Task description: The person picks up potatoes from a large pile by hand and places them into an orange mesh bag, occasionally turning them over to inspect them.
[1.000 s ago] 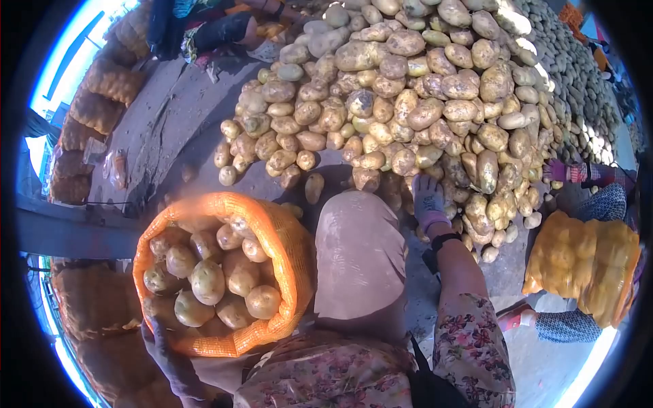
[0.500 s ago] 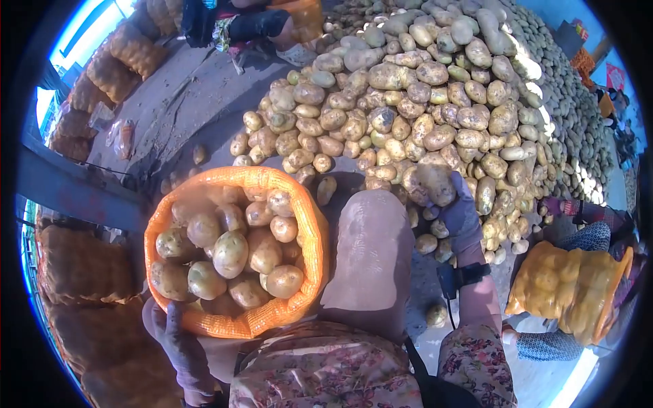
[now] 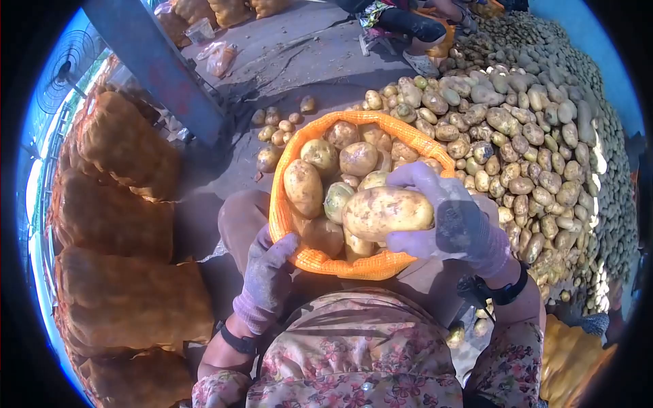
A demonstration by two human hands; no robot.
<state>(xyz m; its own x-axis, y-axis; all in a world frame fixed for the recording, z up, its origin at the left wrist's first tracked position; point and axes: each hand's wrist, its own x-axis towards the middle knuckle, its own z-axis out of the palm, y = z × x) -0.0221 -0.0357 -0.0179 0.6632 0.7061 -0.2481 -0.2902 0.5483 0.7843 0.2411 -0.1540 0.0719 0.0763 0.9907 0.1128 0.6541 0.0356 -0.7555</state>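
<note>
My right hand [image 3: 452, 221], in a purple glove, grips a large pale brown potato [image 3: 388, 213] over the right part of an open orange mesh bag [image 3: 280, 204]. Many potatoes [image 3: 322, 156], some greenish, fill the bag up to near its rolled rim. My left hand [image 3: 269, 272], gloved as well, holds the bag's rim at the lower left, its fingers against the mesh. The bag stands between my knees.
A large potato heap [image 3: 530, 156] rises at the right. Filled sacks [image 3: 126, 292] are stacked along the left, beside a metal post [image 3: 163, 75]. Another person's leg [image 3: 408, 26] is at the top. Loose potatoes [image 3: 269, 159] lie behind the bag.
My right hand has moved from the heap to above the bag, carrying the potato. The view has turned left, so the bag appears further right. My left hand stays at the rim.
</note>
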